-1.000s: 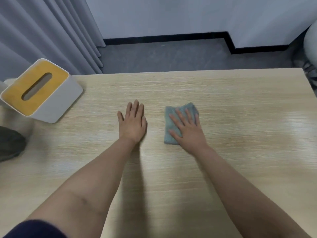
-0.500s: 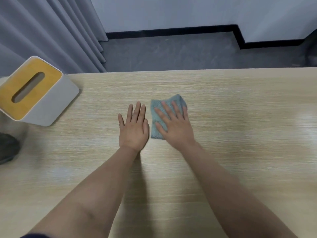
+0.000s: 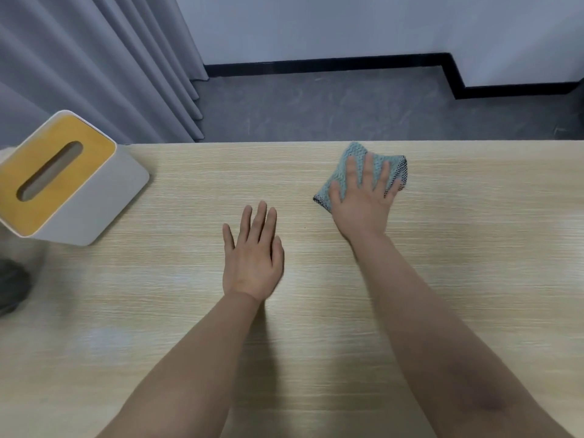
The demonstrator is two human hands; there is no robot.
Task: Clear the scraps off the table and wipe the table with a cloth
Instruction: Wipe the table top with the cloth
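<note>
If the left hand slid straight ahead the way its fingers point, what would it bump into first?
Nothing, it seems: the left hand points toward the table's far edge, over bare wood. The tissue box lies well left, the cloth right.

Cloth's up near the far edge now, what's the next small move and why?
Probably draw the right hand back toward the near side, keeping its flat fingers pressing the cloth. The cloth sits by the table's far edge, no scraps show, and the wood nearer the person looks unwiped in this stroke.
</note>
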